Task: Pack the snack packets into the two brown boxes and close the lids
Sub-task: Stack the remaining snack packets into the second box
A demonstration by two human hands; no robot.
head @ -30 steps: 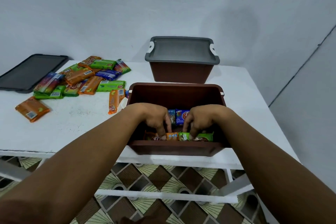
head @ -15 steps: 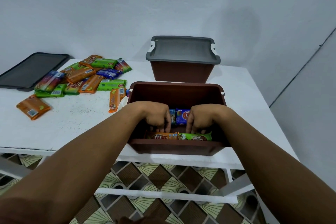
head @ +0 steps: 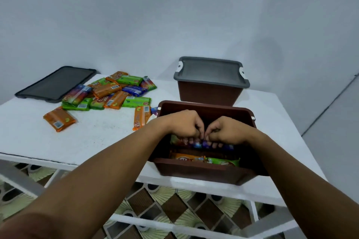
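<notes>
Well left of my fingers, the loose snack packets (head: pixel 108 93) still wait; my left hand (head: pixel 184 125) and right hand (head: pixel 227 132) have moved back from the near row inside the open brown box (head: pixel 204 173). Their curled fingers now meet, pinching the blue packets (head: pixel 202 144) beneath them; I judge this box only part-filled.

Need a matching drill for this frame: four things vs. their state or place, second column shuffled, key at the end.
Column A
1. far brown box
2. near brown box
3. loose dark lid
4. lone orange packet

Column B
a. lies flat at the far left of the table
b. open; left hand and right hand grip a packet row inside
c. closed
d. lies apart, in front of the packet pile

Pairs: 1-c, 2-b, 3-a, 4-d
</notes>
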